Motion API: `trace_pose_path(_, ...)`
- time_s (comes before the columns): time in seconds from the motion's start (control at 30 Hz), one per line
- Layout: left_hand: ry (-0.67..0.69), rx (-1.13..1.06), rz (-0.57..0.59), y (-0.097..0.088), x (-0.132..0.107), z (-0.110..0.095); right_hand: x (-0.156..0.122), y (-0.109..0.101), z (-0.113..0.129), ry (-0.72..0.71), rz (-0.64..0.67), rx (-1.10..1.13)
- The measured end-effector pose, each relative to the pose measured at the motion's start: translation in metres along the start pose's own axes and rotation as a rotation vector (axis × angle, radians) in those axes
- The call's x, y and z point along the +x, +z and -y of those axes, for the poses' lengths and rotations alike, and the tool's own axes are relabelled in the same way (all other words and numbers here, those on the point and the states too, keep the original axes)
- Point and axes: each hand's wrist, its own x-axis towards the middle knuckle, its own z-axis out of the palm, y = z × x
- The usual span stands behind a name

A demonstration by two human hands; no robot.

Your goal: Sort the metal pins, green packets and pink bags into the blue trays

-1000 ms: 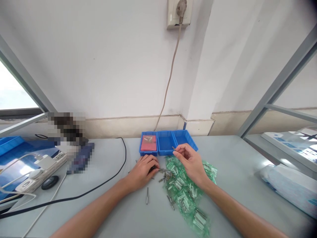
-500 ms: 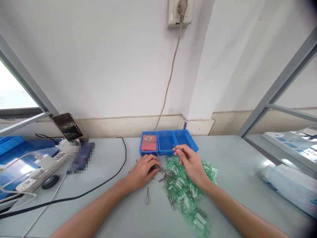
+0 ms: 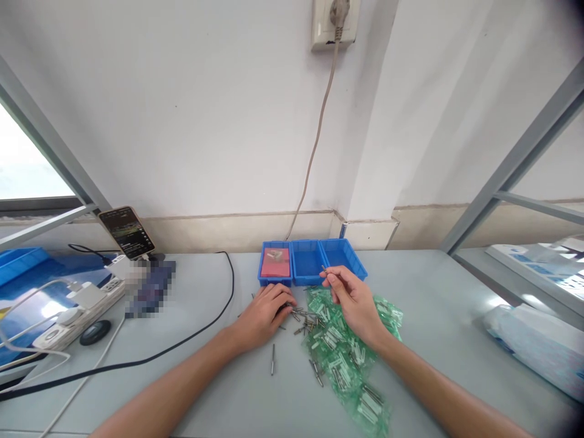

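Observation:
My right hand (image 3: 353, 298) is raised in front of the blue trays, thumb and fingertips pinching one small metal pin (image 3: 324, 269). On the table, my left hand (image 3: 264, 313) rests curled over a loose heap of metal pins (image 3: 310, 319); some show between its thumb and forefinger, the rest under the palm is hidden. Each pin looks thin with a thicker end. A single pin (image 3: 273, 359) lies apart, nearer me. Green plastic bags (image 3: 340, 347) with bundles of similar pins spread under and beside my right hand.
Three blue trays stand by the wall: the left tray (image 3: 261, 267) holds a red sheet with small pieces, beside a middle tray (image 3: 308, 258) and a right tray (image 3: 342, 250). At left are a black cable (image 3: 182, 344), a power strip (image 3: 59, 334) and a phone (image 3: 128, 231). A plastic package (image 3: 538, 347) lies right.
The view has shifted very slightly. Both hands hold nearly the same pose and place; the pin stays in my right hand.

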Motion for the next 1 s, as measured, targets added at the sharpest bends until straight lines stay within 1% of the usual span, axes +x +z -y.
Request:
trace_pose_path(0.3, 0.008, 0.007, 0.003, -0.0009, 0.0017, -0.0008, -0.0019, -0.0002, -0.0020, -0.017, -0.007, -0.003)
trace_pose_path(0.47, 0.009, 0.012, 0.000, -0.0013, 0.0015, -0.0018, -0.0016, -0.0013, -0.0026, -0.037, -0.082, -0.019)
trace_pose_path(0.57, 0.012, 0.012, 0.000, -0.0011, 0.0012, -0.0018, -0.0032, -0.0021, 0.0014, -0.009, -0.111, -0.003)
trace_pose_path(0.7, 0.010, 0.016, 0.000, -0.0005, 0.0011, -0.0012, -0.0073, -0.0012, 0.0061, 0.022, -0.084, -0.020)
trace_pose_path(0.83, 0.005, 0.024, 0.008, -0.0007, 0.0011, -0.0015, -0.0092, 0.0005, 0.0057, -0.005, -0.055, -0.021)
trace_pose_path(1.0, 0.012, 0.031, -0.002, -0.0014, 0.0014, -0.0025, -0.0074, 0.0005, 0.0055, -0.021, -0.057, -0.039)
